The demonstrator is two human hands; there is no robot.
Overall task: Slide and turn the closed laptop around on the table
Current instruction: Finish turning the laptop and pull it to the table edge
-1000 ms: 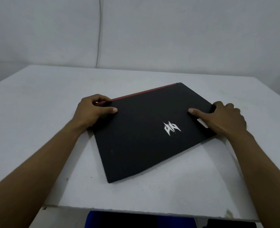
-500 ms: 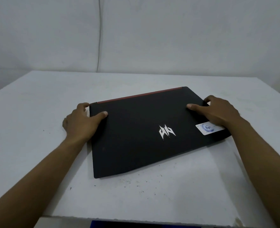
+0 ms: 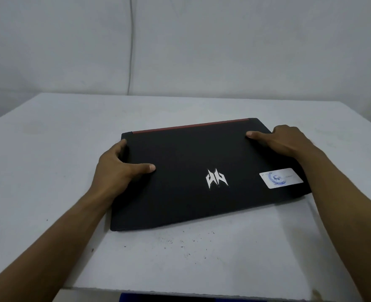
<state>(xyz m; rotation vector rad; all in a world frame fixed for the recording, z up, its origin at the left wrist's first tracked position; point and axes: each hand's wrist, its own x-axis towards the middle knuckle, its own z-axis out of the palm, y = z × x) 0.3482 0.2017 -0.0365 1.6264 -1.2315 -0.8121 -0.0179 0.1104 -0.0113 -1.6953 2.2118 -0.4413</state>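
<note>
The laptop (image 3: 202, 171) has turned from crooked to almost straight on the table (image 3: 49, 131), so the turn is working, with the left hand (image 3: 117, 171) and right hand (image 3: 287, 142) pressing spread fingers on its sides.

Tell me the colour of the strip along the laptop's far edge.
Red strip, on the black laptop; head view.

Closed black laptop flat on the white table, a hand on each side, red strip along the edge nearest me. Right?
Not quite. The head view shows the red strip along the laptop's far edge, away from you. The rest stands: closed, flat on the table, left hand and right hand at its sides.
</note>
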